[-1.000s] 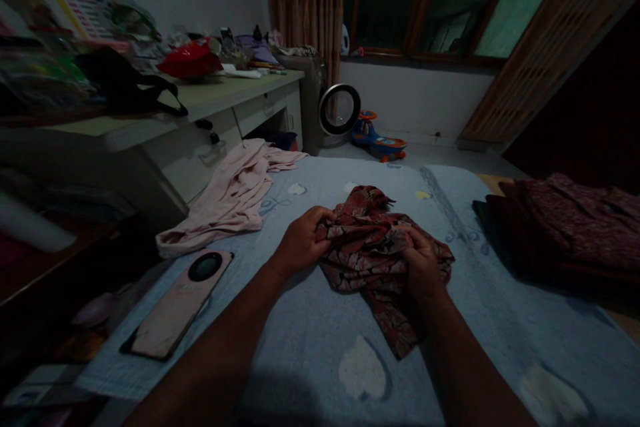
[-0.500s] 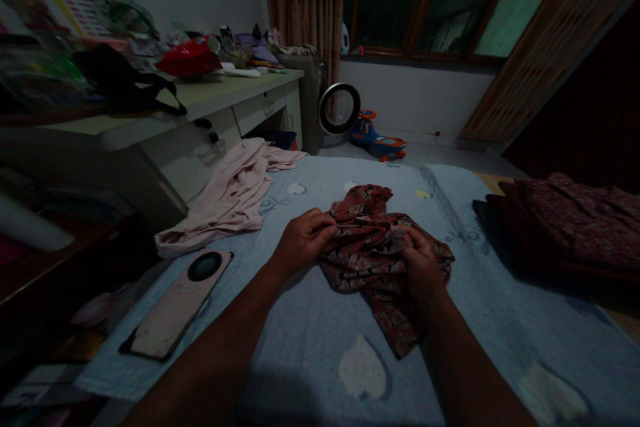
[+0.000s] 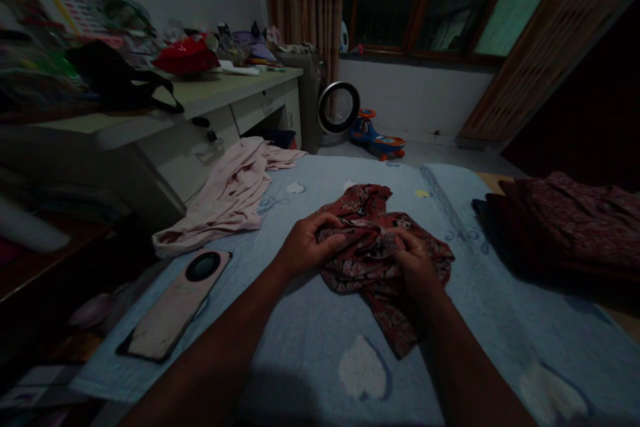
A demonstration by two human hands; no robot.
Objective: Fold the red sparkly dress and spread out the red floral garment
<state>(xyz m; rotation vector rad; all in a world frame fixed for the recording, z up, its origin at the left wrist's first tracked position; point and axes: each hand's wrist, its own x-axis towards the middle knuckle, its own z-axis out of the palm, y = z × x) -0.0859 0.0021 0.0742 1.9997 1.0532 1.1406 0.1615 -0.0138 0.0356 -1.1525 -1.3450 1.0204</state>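
Observation:
A crumpled red-brown patterned garment (image 3: pixel 395 313) lies in front of me on a light blue bed cover (image 3: pixel 300 373). My left hand (image 3: pixel 313 240) grips the bunched cloth at its left side, thumb over the fabric and fingers curled behind it. On the right, my right hand (image 3: pixel 415 257) pinches a fold near the middle of the same garment. Between the two hands the cloth is gathered, and a greyish part of it shows. What kind of garment it is cannot be made out.
A phone (image 3: pixel 175 307) lies face down at the left, below a pale pink garment (image 3: pixel 230 193). Folded dark red clothes (image 3: pixel 575 227) are stacked at the right. Beyond stand a cluttered desk (image 3: pixel 200 103), a washing machine with its round door (image 3: pixel 339 108) open, and a ride-on toy (image 3: pixel 377 140).
My left hand has spread its grip, with the thumb further over the cloth and the fingers behind. My right hand has shifted slightly left, and the cloth between them is more bunched.

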